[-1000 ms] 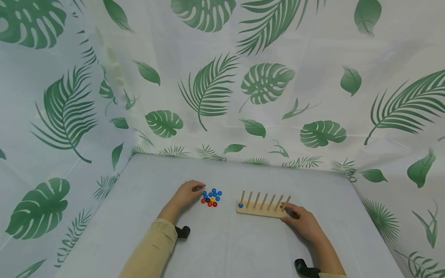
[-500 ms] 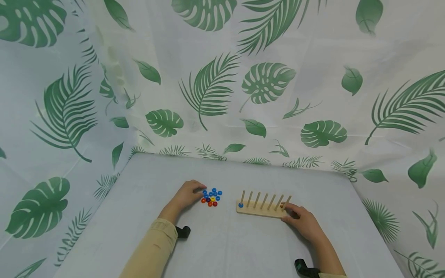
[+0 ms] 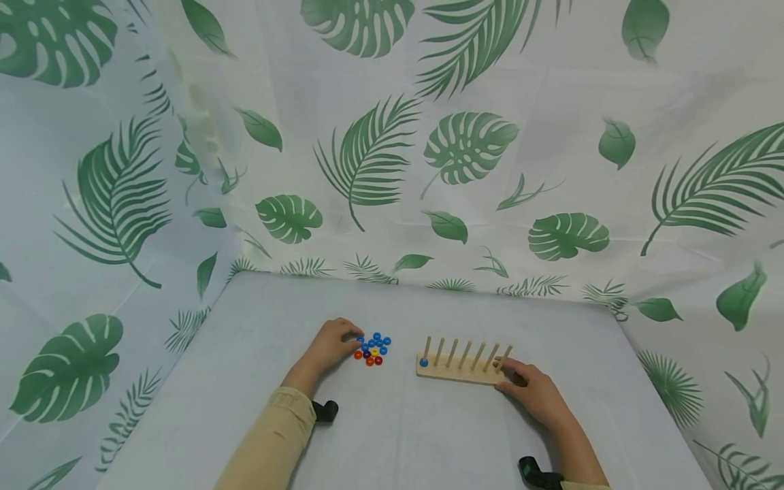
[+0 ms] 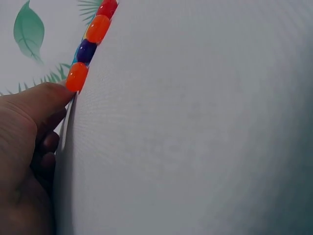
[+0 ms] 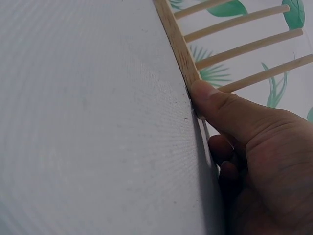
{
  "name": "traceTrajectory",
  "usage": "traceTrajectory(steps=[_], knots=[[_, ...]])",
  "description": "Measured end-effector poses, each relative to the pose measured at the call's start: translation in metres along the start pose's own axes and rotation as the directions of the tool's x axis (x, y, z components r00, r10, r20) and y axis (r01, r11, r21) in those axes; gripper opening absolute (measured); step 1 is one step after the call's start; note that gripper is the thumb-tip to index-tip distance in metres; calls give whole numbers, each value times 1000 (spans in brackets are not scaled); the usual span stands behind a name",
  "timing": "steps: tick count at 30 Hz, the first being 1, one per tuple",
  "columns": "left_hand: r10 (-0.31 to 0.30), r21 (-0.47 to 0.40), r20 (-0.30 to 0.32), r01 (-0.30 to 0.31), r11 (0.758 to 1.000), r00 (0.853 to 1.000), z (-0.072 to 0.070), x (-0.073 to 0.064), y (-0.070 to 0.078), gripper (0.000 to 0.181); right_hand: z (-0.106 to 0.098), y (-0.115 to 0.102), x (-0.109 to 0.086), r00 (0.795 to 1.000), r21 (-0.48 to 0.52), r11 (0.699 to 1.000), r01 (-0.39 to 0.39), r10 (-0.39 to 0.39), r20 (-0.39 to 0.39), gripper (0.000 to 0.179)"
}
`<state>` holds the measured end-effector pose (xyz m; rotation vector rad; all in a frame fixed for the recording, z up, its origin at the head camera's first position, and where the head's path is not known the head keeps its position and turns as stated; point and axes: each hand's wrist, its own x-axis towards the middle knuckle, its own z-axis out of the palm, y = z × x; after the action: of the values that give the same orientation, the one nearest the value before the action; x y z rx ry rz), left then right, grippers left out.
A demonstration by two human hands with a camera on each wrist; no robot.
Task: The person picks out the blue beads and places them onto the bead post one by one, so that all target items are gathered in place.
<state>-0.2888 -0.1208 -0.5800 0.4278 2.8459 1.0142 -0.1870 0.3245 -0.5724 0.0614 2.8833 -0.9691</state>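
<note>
My left hand (image 3: 332, 342) reaches to the left edge of a cluster of small round beads, its fingertips right at a blue bead (image 3: 360, 339). Thumb and index finger are apart in the head view. In the left wrist view the thumb tip meets an orange bead (image 4: 77, 77), with a dark purple bead (image 4: 87, 51) behind it; the other fingertips are hidden. My right hand (image 3: 531, 390) grips the right end of a wooden peg board (image 3: 456, 371), thumb on its front edge (image 5: 180, 51). A blue bead (image 3: 424, 363) sits on the leftmost peg; the other pegs are bare.
Several blue beads, a yellow bead (image 3: 375, 352) and red and orange ones lie grouped left of the board on the white-covered table (image 3: 422, 435). Leaf-printed curtains (image 3: 392, 170) stand behind and beside it. Black wrist mounts (image 3: 326, 411) sit on both arms.
My left hand has shifted slightly right and down to the blue beads' left edge. The right hand and the peg board stay in place.
</note>
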Motion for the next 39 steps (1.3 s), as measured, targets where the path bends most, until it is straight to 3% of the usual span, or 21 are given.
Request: traceTrajectory(steps=[8,19,24,30,39], knots=[[2,-28,-13,-2,1000,1000,-1,0,0,21,-1,0,0,1000,2,1000,9,-9,2,63],[-68,-95,-4,67,993,998,-10,-5,11,23,0,1,0,1000,-6,1000,11,-11,-5,63],[-65,-102,-3,65,993,998,-14,-5,16,22,0,2,1,1000,0,1000,16,-16,-1,62],[-11,-76,-4,11,997,1000,-21,0,28,24,0,3,1,1000,1,1000,15,-15,-3,63],[138,-42,7,-138,990,990,-34,1,69,29,-1,1,-1,1000,-1,1000,14,-14,-3,63]])
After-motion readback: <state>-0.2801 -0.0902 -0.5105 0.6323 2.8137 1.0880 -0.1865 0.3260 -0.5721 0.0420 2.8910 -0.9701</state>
